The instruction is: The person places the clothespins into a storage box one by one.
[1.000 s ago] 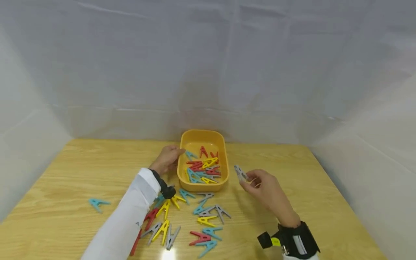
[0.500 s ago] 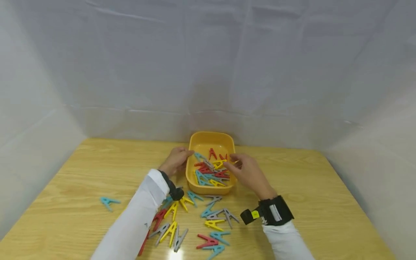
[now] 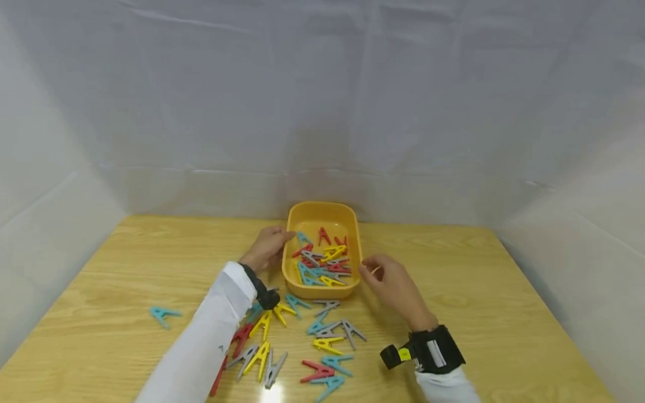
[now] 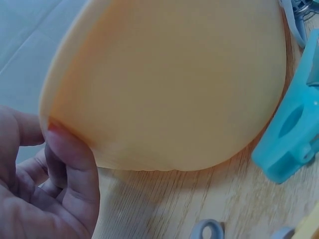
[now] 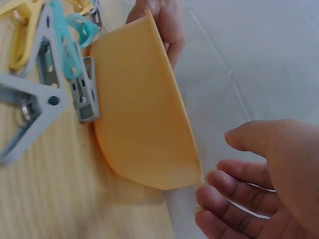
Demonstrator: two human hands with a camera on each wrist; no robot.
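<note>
Yellow tray sits mid-table, holding mixed pegs. My left hand grips its left rim; my right hand hovers empty, fingers loosely curled, just beside its right edge.

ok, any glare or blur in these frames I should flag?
Head view: a glare spot on the table near the front edge, otherwise sharp. Left wrist view: the yellow tray fills the frame, soft and close. Right wrist view: the right hand slightly soft; pegs sharper.
</note>
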